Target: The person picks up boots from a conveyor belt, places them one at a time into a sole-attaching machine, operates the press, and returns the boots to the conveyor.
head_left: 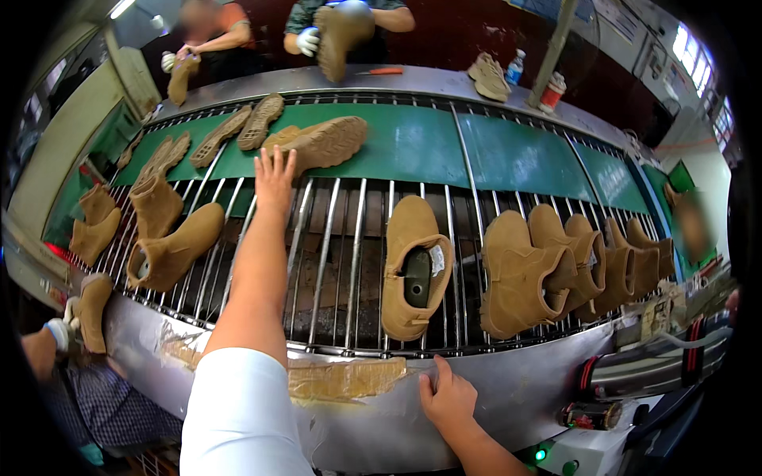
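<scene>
Your left hand point(275, 176), fingers spread wide, reaches for the tan boot point(321, 143) across the roller rack point(349, 262); your right hand point(448, 401) braces flat, holding nothing, on the rack's near edge.

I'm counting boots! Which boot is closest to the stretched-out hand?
The tan boot lying sole-up on the green belt, just beyond the left hand.

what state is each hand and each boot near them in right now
left hand: open, fingers spread, reaching toward the sole-up boot
right hand: open, resting on the metal edge
sole-up boot: on its side on the green belt
tan boot: lying on the rollers, opening up
</scene>
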Available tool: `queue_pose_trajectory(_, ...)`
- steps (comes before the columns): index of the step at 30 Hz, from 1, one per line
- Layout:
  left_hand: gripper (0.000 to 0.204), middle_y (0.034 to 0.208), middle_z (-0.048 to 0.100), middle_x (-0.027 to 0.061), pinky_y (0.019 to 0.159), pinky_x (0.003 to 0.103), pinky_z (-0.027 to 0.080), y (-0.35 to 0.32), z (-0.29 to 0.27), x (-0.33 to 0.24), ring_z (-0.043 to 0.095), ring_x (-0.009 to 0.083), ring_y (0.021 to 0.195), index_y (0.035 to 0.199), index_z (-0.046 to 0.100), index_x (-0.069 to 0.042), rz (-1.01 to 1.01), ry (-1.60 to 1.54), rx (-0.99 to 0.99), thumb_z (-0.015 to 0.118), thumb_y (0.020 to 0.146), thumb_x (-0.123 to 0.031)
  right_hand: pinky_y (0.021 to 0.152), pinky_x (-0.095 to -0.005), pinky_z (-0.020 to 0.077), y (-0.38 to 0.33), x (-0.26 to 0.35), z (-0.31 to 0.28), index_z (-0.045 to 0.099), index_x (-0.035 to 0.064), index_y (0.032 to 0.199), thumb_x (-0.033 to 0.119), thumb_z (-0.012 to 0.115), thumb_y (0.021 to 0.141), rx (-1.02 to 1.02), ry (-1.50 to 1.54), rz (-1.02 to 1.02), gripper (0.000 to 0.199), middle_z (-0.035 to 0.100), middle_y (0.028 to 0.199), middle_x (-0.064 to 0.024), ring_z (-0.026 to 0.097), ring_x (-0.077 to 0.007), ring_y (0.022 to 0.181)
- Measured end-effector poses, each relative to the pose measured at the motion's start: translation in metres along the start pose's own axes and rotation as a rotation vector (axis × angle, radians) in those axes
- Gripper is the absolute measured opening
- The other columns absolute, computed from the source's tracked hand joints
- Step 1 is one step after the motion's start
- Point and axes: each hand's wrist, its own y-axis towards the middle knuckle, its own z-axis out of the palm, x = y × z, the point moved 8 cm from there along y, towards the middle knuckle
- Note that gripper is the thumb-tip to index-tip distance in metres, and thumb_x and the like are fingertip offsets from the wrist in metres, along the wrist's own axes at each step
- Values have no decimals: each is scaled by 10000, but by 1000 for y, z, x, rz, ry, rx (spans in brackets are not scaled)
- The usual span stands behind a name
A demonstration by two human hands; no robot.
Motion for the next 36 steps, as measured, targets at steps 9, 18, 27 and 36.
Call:
queue_pose_trajectory(9, 714, 1340, 434, 217, 979, 507, 350, 32, 33, -23, 450, 397, 1168, 1489, 276, -242, -24, 144, -257, 586, 853, -147, 510, -358, 492, 5, 4, -1, 610, 62, 1140, 279, 661, 816, -15, 11, -19, 393, 608, 611, -47, 589, -236, 516)
queue_pose_trajectory(18, 1038, 1218, 462, 149, 957, 386, 387, 13, -62, -21, 454, 317, 1130, 1451, 287, -95, 50, -194, 106, 802, 572, -295, 562, -386, 522, 0, 6, -12, 632, 94, 1090, 287, 655, 813, -55, 10, 47, 339, 660, 690, -86, 633, -275, 586)
queue_pose_trajectory(27, 907, 1122, 613, 213, 940, 391, 465, -148, -175, 110, 567, 339, 1063, 1294, 507, -44, -20, -934, 241, 809, 478, -298, 704, -375, 522, -51, 1, -25, 513, 114, 1262, 173, 647, 819, 84, 378, 315, 466, 648, 841, -86, 649, -254, 761)
queue_pose_trajectory(36, 938, 1299, 554, 173, 1037, 455, 436, -520, -239, 46, 556, 325, 1181, 1374, 448, 7, -434, -2624, 1066, 678, 476, -132, 786, -333, 497, -264, -9, -61, 98, 114, 1507, 41, 617, 859, -12, 1564, 593, 833, 586, 1026, -122, 596, -187, 854)
